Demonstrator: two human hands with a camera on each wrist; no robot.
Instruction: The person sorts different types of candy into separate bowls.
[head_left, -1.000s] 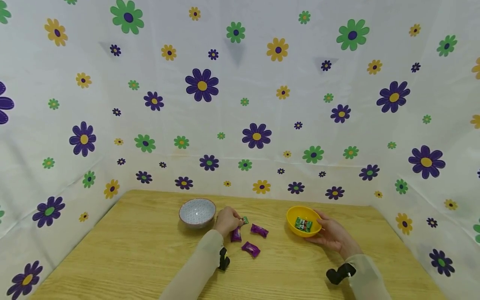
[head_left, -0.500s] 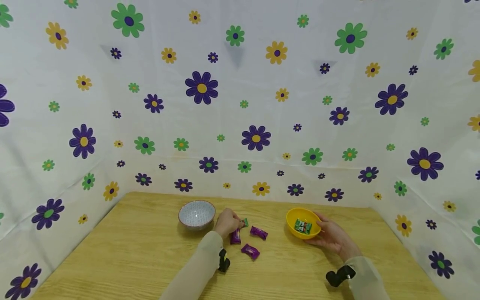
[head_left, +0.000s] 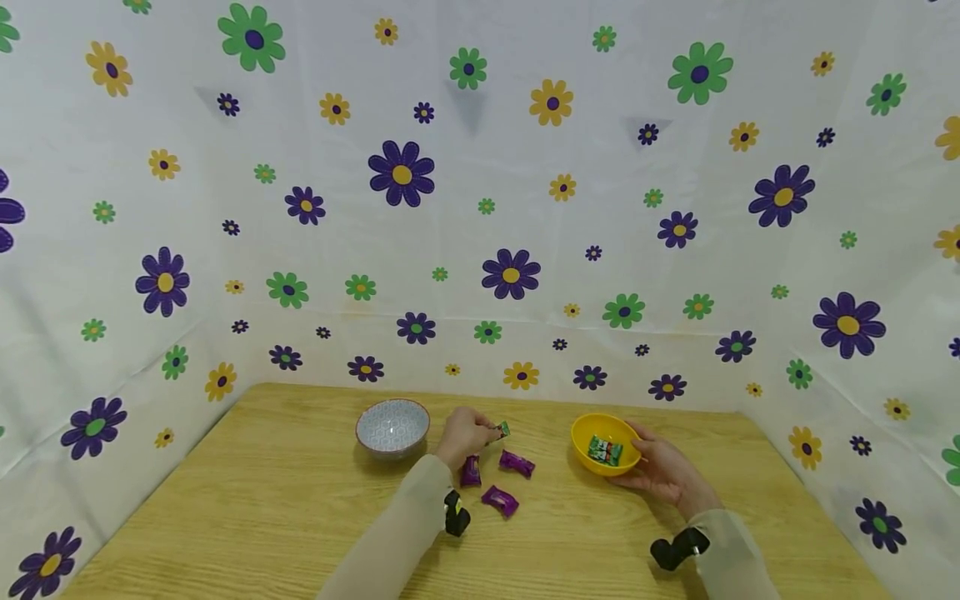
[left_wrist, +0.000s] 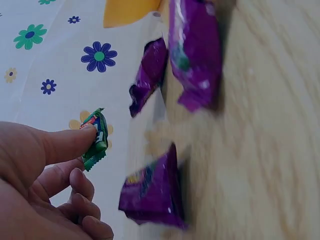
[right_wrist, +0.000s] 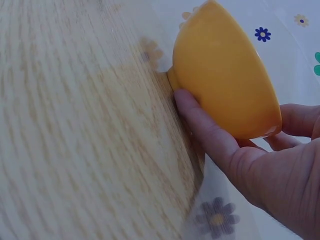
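Note:
My left hand [head_left: 465,435] pinches a small green-wrapped candy [left_wrist: 97,142] between thumb and forefinger, raised off the table. Just below and to its right, three purple-wrapped candies lie on the wood: one near the wrist [head_left: 471,472], one to the right [head_left: 517,464] and one nearer the front [head_left: 500,501]. My right hand [head_left: 667,475] holds a yellow bowl [right_wrist: 225,75] by its right side, its thumb low by the base and other fingers near the rim. Inside that bowl sit green candy wrappers [head_left: 604,451]; how many candies is hard to tell.
A grey patterned bowl [head_left: 393,428] with a red-brown rim stands left of my left hand. The wooden table [head_left: 300,517] reaches back to a white flower-printed cloth [head_left: 442,233], which also rises on both sides.
The green candy has come up from the table in my left hand, which has shifted slightly to the right. The right hand and yellow bowl stay in place.

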